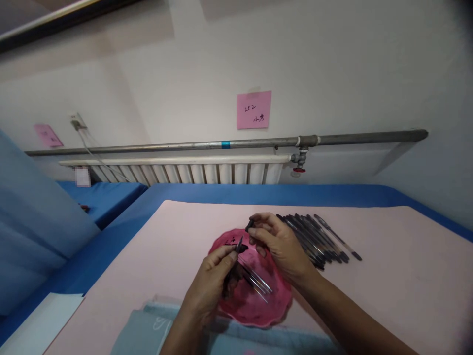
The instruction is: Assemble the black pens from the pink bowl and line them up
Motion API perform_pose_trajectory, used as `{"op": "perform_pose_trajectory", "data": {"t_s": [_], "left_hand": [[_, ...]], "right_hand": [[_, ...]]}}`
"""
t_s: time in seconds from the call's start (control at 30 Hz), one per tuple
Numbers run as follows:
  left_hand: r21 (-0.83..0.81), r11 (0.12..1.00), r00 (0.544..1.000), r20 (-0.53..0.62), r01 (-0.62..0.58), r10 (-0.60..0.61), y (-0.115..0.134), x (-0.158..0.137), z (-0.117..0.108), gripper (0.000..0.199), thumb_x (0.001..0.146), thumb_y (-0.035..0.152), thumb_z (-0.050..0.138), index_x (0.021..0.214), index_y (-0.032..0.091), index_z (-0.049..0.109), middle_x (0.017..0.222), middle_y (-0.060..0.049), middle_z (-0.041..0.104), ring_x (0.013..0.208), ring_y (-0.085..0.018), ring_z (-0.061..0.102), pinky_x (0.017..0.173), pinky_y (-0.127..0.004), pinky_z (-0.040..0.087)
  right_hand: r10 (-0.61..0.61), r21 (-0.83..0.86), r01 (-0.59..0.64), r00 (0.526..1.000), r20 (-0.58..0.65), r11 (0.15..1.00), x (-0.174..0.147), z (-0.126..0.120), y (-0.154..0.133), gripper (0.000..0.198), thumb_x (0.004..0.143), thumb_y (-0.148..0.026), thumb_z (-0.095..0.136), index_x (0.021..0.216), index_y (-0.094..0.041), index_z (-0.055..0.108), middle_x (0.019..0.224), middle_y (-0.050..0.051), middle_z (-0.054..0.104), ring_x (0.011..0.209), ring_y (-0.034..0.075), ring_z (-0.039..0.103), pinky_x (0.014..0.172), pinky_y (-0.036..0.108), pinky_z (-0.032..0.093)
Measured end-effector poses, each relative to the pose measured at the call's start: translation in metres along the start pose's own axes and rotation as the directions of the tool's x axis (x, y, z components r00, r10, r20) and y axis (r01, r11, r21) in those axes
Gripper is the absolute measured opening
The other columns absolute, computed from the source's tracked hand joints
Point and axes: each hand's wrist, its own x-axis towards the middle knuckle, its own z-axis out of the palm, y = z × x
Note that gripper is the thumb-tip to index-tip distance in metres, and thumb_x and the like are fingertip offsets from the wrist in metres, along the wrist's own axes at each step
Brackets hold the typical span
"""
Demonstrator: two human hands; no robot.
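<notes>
Over a pink scalloped dish [254, 318] my two hands are close together, not touching. My left hand [210, 278] is closed round a pen [240, 243] whose dark pointed end sticks up past the thumb; the rest is hidden by the hand. Pinched between the thumb and fingers of my right hand [283, 246] is a small black pen cap [250, 225], a little above the pen's tip. Several clear pen tubes [258, 282] lie in the dish, with small black pieces [232, 241] near its far side, partly covered by my left hand.
A pile of assembled black pens [314, 236] lies right of the dish, one pen [338, 237] slightly apart. Pale blue cloth [144, 325] is at the near edge of the pink sheet [399, 276]. A white sheet [44, 320] lies at left; a radiator [210, 172] stands behind.
</notes>
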Motion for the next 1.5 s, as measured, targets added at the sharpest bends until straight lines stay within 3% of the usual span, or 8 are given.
{"op": "perform_pose_trajectory", "data": {"t_s": [0.1,0.27,0.53,0.87,1.07,1.33,1.5], "left_hand": [[-0.005,1.0,1.0,-0.001,0.002,-0.002,0.0,0.001,-0.001,0.03,0.077,0.039,0.062,0.097,0.016,0.063,0.053,0.004,0.051,0.038,-0.004,0.036,0.038,-0.017,0.023],[0.008,1.0,1.0,0.004,-0.003,0.003,0.001,-0.001,0.0,0.027,0.077,0.037,0.063,0.093,0.016,0.064,0.055,0.003,0.052,0.038,-0.003,0.034,0.038,-0.017,0.022],[-0.001,1.0,1.0,-0.004,-0.004,0.004,0.001,-0.001,0.0,0.026,0.076,0.038,0.064,0.089,0.016,0.062,0.053,0.005,0.05,0.038,-0.003,0.034,0.038,-0.017,0.022],[-0.04,0.999,0.999,-0.023,0.022,-0.023,0.006,-0.002,0.003,0.026,0.073,0.04,0.064,0.082,0.017,0.056,0.048,0.008,0.045,0.032,-0.001,0.026,0.035,-0.017,0.012],[-0.089,0.995,0.996,-0.069,0.052,-0.058,0.006,-0.001,0.003,0.027,0.073,0.042,0.061,0.08,0.018,0.051,0.05,0.007,0.046,0.033,-0.002,0.027,0.035,-0.016,0.01],[-0.064,0.993,0.989,-0.109,0.096,-0.102,0.006,0.001,0.003,0.02,0.071,0.029,0.055,0.088,0.018,0.052,0.047,0.009,0.042,0.03,-0.002,0.025,0.034,-0.016,0.009],[-0.073,0.994,0.987,-0.135,0.084,-0.093,0.005,0.002,0.002,0.018,0.07,0.03,0.056,0.084,0.019,0.051,0.043,0.01,0.04,0.028,-0.002,0.026,0.034,-0.016,0.009]], "right_hand": [[0.014,0.01,-0.014,0.999,0.035,1.0,-0.001,0.001,0.004,0.028,0.065,-0.027,0.068,0.088,-0.019,0.054,0.06,-0.006,0.056,0.044,0.006,0.044,0.038,0.018,0.032],[-0.02,0.026,0.02,1.0,-0.005,0.999,-0.001,0.001,0.005,0.027,0.066,-0.027,0.067,0.088,-0.019,0.054,0.057,-0.006,0.055,0.044,0.007,0.044,0.039,0.019,0.031],[0.061,0.004,-0.062,0.995,0.078,0.998,-0.006,0.005,0.007,0.026,0.063,-0.025,0.069,0.086,-0.02,0.056,0.064,-0.005,0.057,0.053,0.009,0.049,0.045,0.02,0.034],[0.13,0.037,-0.133,0.989,0.073,0.99,-0.008,0.009,0.016,0.029,0.067,-0.031,0.069,0.088,-0.02,0.054,0.055,-0.008,0.052,0.041,0.006,0.04,0.038,0.018,0.028],[0.114,0.06,-0.119,0.991,0.076,0.991,-0.008,0.011,0.019,0.036,0.062,-0.03,0.074,0.091,-0.021,0.055,0.075,-0.003,0.061,0.053,0.008,0.051,0.045,0.02,0.036],[0.122,0.004,-0.123,0.986,0.116,0.992,-0.012,0.013,0.025,0.028,0.065,-0.026,0.07,0.089,-0.022,0.058,0.076,-0.002,0.064,0.066,0.013,0.058,0.06,0.024,0.044],[0.149,0.02,-0.153,0.98,0.13,0.988,-0.016,0.018,0.027,0.025,0.064,-0.022,0.067,0.087,-0.022,0.058,0.074,-0.002,0.063,0.065,0.013,0.059,0.057,0.024,0.044]]}}
